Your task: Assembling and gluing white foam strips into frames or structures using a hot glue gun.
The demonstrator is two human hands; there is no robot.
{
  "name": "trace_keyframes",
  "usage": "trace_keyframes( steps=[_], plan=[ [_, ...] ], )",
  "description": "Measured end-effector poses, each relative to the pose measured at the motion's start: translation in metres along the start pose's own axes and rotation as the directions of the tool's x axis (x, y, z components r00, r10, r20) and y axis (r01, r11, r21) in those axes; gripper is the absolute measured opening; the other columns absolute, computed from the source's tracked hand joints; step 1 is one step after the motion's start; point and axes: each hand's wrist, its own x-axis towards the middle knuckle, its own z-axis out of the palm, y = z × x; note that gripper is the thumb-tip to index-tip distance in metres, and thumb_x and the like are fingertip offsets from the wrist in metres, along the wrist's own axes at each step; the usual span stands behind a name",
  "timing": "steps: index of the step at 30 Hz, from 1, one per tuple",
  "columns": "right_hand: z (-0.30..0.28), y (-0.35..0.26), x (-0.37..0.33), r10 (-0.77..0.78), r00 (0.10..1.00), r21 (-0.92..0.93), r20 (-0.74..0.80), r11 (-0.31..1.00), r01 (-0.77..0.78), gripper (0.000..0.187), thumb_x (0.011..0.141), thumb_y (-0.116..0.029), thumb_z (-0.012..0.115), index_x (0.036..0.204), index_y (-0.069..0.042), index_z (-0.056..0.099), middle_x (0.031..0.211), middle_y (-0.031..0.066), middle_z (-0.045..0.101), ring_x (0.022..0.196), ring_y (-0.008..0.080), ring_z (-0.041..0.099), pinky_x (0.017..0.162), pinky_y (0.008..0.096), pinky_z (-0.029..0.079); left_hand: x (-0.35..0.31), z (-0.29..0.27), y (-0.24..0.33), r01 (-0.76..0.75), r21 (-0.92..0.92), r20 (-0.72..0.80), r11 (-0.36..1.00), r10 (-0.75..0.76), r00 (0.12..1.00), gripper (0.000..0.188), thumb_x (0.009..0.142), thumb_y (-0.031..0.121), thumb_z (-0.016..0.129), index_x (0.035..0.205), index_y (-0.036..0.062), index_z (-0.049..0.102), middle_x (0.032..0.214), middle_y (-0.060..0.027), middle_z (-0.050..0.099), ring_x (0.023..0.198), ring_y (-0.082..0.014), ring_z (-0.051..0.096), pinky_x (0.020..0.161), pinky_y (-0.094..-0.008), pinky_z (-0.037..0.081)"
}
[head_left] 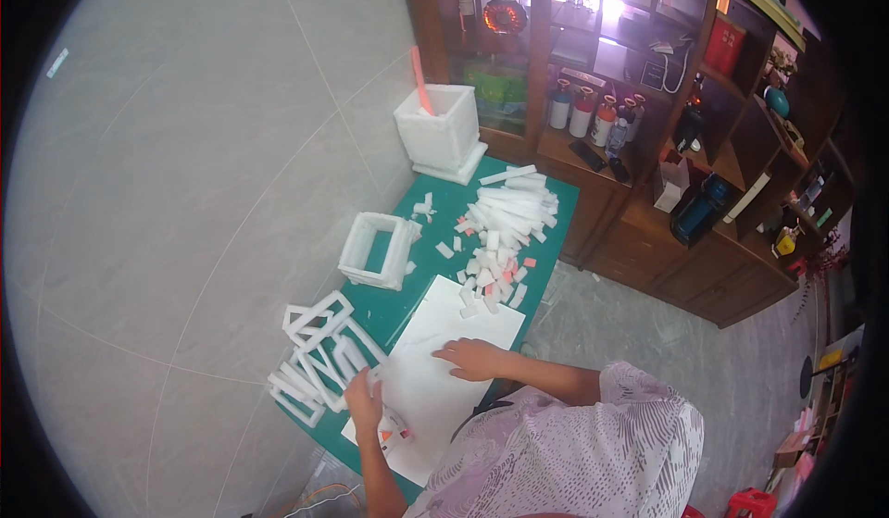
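Observation:
My right hand lies over the white board, palm down, fingers stretched out and holding nothing that I can see. At the board's left edge, my left hand has its thumb and fingers apart, next to a pile of white foam frames. Whether its fingertips touch a frame, I cannot tell. A small white item with orange and red parts lies beside my left wrist, partly hidden by it. All of this rests on a green table.
Toward the back stand a hollow white foam block and a white foam box with a pink strip in it. White foam strips and small white and pink offcuts lie at the right. A wooden cabinet stands behind.

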Motion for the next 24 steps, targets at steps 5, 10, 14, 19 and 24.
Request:
trace_keyframes(
  steps=[5,10,14,19,24],
  plan=[
    [-0.004,-0.028,0.015,-0.349,0.881,-0.039,-0.319,0.934,0.356,0.055,0.077,-0.012,0.061,0.128,-0.012,0.041,0.122,0.0154,0.048,0.104,0.0333,0.051,0.087,0.0433,0.044,-0.013,-0.003,0.068,0.223,-0.613,0.331,0.758,-0.01,0.944,0.036,0.079,0.003,0.064,0.112,0.0022,0.048,0.09,-0.0111,0.06,0.08,-0.0178,0.057,0.068,-0.0302,0.046],
    [0.001,-0.034,0.008,-0.196,0.98,0.094,-0.036,0.976,0.199,0.044,0.076,-0.011,0.059,0.118,-0.007,0.047,0.105,0.0135,0.057,0.099,0.0308,0.055,0.08,0.0411,0.046,-0.027,0.019,0.094,0.368,-0.894,0.384,0.257,0.014,0.923,0.034,0.082,-0.003,0.059,0.108,0.0052,0.038,0.088,-0.0085,0.059,0.077,-0.0136,0.055,0.067,-0.0243,0.043],
    [0.009,-0.025,-0.011,-0.234,0.971,-0.02,-0.053,0.972,0.233,0.027,0.08,-0.015,0.055,0.106,-0.008,0.053,0.085,0.0105,0.061,0.083,0.0291,0.061,0.068,0.0412,0.049,-0.033,0.022,0.098,0.451,-0.873,0.463,0.188,0.025,0.886,0.029,0.083,0.002,0.06,0.103,0.0079,0.04,0.088,-0.0087,0.061,0.072,-0.0121,0.055,0.062,-0.024,0.042],
    [0.007,-0.021,-0.025,-0.221,0.967,0.024,-0.127,0.974,0.226,0.017,0.08,-0.013,0.051,0.096,-0.009,0.057,0.074,0.0127,0.061,0.072,0.0323,0.061,0.062,0.0433,0.048,-0.027,0.01,0.11,0.501,-0.845,0.526,0.188,0.124,0.841,0.029,0.083,0.001,0.059,0.102,0.008,0.038,0.087,-0.0069,0.059,0.072,-0.0108,0.054,0.063,-0.0229,0.041],
    [-0.002,-0.014,-0.031,-0.261,0.947,-0.034,-0.187,0.965,0.259,0.018,0.079,-0.011,0.051,0.096,-0.01,0.057,0.078,0.0108,0.062,0.073,0.0309,0.061,0.062,0.042,0.048,-0.021,0.005,0.119,0.527,-0.823,0.562,0.213,0.17,0.809,0.029,0.082,0.0,0.059,0.1,0.0091,0.038,0.085,-0.0055,0.059,0.07,-0.0101,0.054,0.061,-0.022,0.04]
  ],
)
